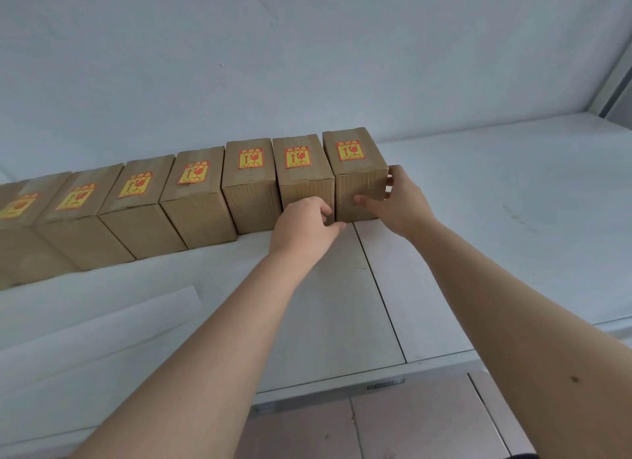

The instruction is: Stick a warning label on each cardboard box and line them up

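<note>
Several brown cardboard boxes stand in a row along the white wall, each with a yellow and red warning label on top. The rightmost box [357,175] carries its label [349,151]. My right hand [396,198] grips this box, thumb on its front face and fingers round its right side. My left hand [306,224] sits with curled fingers at the lower front of the neighbouring box [304,175], near the gap between the two boxes. It holds nothing that I can see.
The boxes stand on a white table [478,202] with a seam running toward me. White backing paper [102,325] lies at the front left. The table's front edge and a tiled floor [410,424] show at the bottom right.
</note>
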